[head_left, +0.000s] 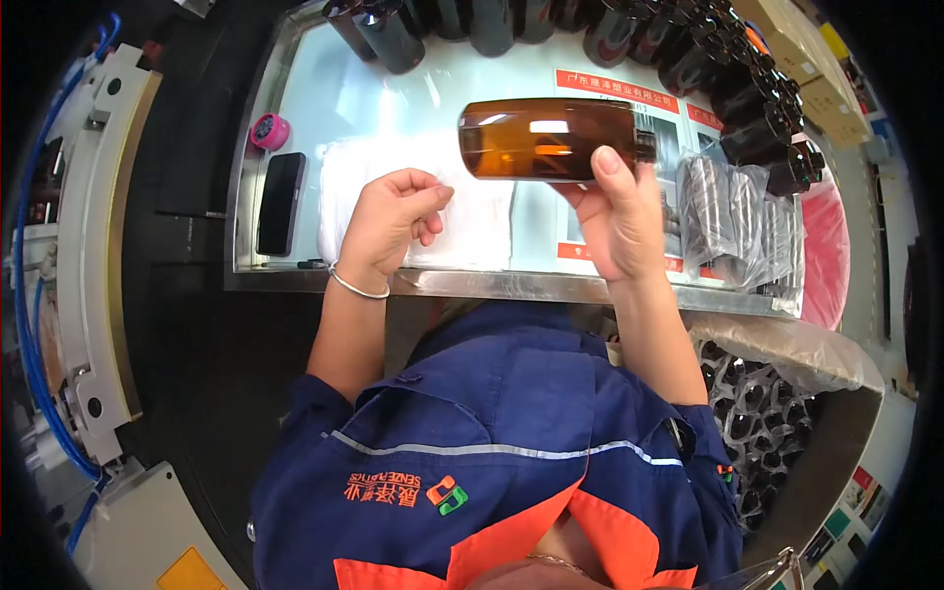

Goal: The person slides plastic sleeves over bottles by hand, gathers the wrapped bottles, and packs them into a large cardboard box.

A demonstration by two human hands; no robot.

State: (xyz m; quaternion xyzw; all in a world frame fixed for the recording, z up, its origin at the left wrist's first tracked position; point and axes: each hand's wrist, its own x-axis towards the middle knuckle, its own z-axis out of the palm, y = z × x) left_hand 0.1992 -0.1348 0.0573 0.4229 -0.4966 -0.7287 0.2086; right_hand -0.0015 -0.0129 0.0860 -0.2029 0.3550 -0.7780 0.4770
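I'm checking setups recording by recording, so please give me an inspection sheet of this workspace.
Surface: metal-rimmed table, with a red-bannered poster on it.
Job's things: brown bottle, held sideways; white sheets near the left hand.
Clutter: phone, pink roll, dark bottles along the far side.
Hands: right hand grips the bottle near its neck; left curled, contents unclear.
Cables: blue tubes at far left.
Surroundings: box of plastic-wrapped dark items, lower right.

a small pink round object (278,132) is sitting at ten o'clock, a black phone (281,206) is lying just beside it, blue hoses (30,221) are running along a pale machine frame (87,236) at nine o'clock, cardboard boxes (834,106) are standing at two o'clock
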